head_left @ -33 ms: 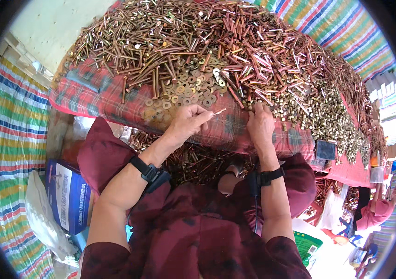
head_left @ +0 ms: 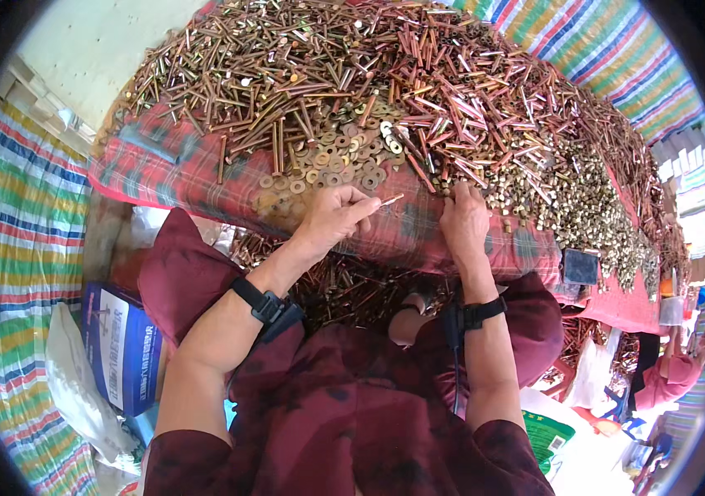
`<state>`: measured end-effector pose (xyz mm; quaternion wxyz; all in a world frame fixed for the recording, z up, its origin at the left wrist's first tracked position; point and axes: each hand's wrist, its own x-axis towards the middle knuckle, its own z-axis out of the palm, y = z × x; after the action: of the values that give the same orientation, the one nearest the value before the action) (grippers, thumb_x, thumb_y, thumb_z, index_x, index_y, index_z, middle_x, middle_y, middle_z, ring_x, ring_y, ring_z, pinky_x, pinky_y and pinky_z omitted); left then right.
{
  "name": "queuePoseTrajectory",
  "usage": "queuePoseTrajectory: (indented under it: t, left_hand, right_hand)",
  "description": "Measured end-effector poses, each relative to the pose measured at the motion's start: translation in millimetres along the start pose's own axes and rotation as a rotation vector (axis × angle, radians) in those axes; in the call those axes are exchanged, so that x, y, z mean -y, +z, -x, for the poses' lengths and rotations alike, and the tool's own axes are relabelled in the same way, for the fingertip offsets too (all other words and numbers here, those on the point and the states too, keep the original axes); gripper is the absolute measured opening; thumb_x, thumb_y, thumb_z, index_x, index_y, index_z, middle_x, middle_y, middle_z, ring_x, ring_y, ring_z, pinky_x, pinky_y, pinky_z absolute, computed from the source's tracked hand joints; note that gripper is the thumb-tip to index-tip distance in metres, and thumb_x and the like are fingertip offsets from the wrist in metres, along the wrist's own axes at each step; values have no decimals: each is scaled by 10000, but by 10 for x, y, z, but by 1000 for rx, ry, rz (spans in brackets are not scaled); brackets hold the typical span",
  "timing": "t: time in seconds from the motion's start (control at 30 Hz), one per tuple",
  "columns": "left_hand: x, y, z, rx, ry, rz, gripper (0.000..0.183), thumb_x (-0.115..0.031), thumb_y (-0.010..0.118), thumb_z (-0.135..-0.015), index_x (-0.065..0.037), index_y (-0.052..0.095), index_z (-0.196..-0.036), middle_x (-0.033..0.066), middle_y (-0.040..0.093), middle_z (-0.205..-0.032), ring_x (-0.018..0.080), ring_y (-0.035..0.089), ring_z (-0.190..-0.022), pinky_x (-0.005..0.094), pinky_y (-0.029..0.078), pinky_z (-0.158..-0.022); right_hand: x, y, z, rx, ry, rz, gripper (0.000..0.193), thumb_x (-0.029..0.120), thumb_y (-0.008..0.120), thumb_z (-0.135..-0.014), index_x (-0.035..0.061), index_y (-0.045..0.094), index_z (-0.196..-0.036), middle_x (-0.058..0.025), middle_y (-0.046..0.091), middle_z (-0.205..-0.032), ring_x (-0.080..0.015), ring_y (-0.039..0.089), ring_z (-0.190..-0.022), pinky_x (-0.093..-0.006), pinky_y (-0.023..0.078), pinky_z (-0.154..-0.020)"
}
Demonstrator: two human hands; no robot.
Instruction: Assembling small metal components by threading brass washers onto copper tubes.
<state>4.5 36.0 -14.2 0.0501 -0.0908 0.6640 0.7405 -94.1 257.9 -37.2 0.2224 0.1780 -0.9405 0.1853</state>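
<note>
My left hand (head_left: 336, 218) pinches a slim copper-coloured metal rod (head_left: 393, 199). Right hand (head_left: 464, 218) fingers curled beside stubby gold-coloured metal pieces (head_left: 585, 198); can't tell if gripping.

— Bolts (head_left: 241, 91) heaped at the cloth's (head_left: 406, 236) back left, metal tubes (head_left: 468, 107) to their right!

— And the washers (head_left: 340, 157)?

— In front, between those two, nuts (head_left: 571, 198) farther right. Left hand (head_left: 337, 217) just before the washers, right hand (head_left: 464, 221) at the nuts' near left edge.

— Down left, a carton (head_left: 121, 347) beside the knee (head_left: 187, 277)!
</note>
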Motion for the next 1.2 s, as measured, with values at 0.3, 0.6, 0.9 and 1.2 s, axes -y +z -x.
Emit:
queuePoseTrajectory:
  t: [0.3,0.6,0.9,1.2]
  left_hand:
    - [-8,-115,71,11,-11,172,174,-209,693,-833,-53,645,-773,8,573,-608,31,407,-481,192,259,-445]
    - [-92,-96,145,40,-106,247,149,-177,706,-815,-46,652,-769,-17,521,-581,35,376,-461,202,232,-427]
    - [-133,-114,213,32,57,55,138,-139,708,-794,-23,658,-738,-40,496,-572,36,384,-495,209,263,-452]
    - [-144,-201,230,51,58,142,129,-121,716,-789,-14,657,-748,-34,494,-569,45,384,-489,213,262,-452]
  right_hand:
    - [488,-255,147,339,294,-1188,141,37,625,-873,-8,624,-1007,-38,655,-880,-84,600,-803,-227,471,-722]
    - [656,-256,268,341,316,-1340,101,14,606,-887,8,623,-987,34,616,-838,-31,531,-749,-191,445,-687]
    - [646,-399,197,805,440,-965,202,181,587,-935,-11,607,-994,-6,587,-799,-50,506,-701,-206,434,-633]
    - [835,-469,228,359,110,-1155,511,73,613,-888,90,430,-1364,-98,627,-974,-124,599,-844,-289,490,-788]
